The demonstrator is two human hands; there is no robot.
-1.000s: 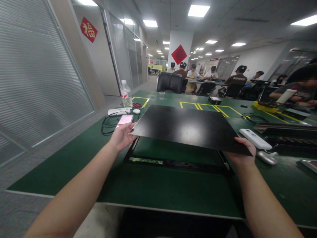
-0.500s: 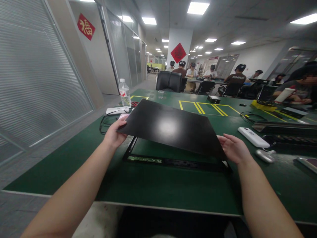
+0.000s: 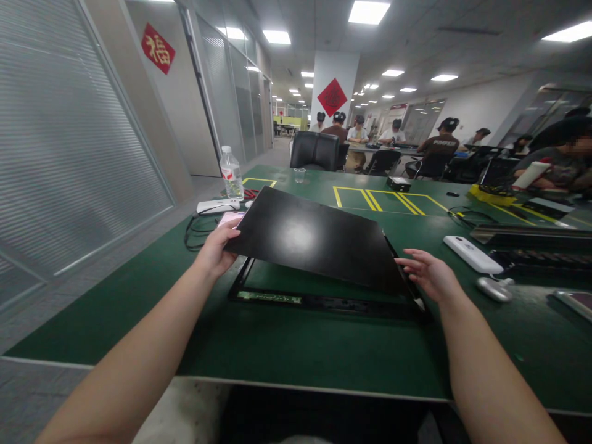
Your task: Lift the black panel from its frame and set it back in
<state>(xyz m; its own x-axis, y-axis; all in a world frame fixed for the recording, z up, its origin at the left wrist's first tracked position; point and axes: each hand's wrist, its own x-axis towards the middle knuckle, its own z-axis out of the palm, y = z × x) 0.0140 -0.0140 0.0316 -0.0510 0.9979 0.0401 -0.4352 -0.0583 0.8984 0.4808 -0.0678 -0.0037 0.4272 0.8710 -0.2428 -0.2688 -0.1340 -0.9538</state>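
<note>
A glossy black screen panel (image 3: 314, 234) tilts above a thin black frame (image 3: 351, 306) on the green table, its left side raised and its right side low against the frame. My left hand (image 3: 217, 250) pinches the panel's left corner, thumb on top. At the right edge is my right hand (image 3: 432, 274), fingers spread and partly extended; the fingertips are close to the panel's edge, and whether they touch it I cannot tell. Along the frame's near bar runs a green circuit strip (image 3: 268, 298). The panel covers the frame's far side.
Left of the panel stand a water bottle (image 3: 232, 174), a white power bank (image 3: 217, 206) with a black cable, and a pink-screened phone (image 3: 230, 218). To the right lie another white power bank (image 3: 472, 254) and a silver gadget (image 3: 496, 288). People sit at tables behind.
The panel has shifted slightly, its right end now lower and further left, showing more of the frame's right side. My right hand has loosened from the panel's edge, fingers spreading.
</note>
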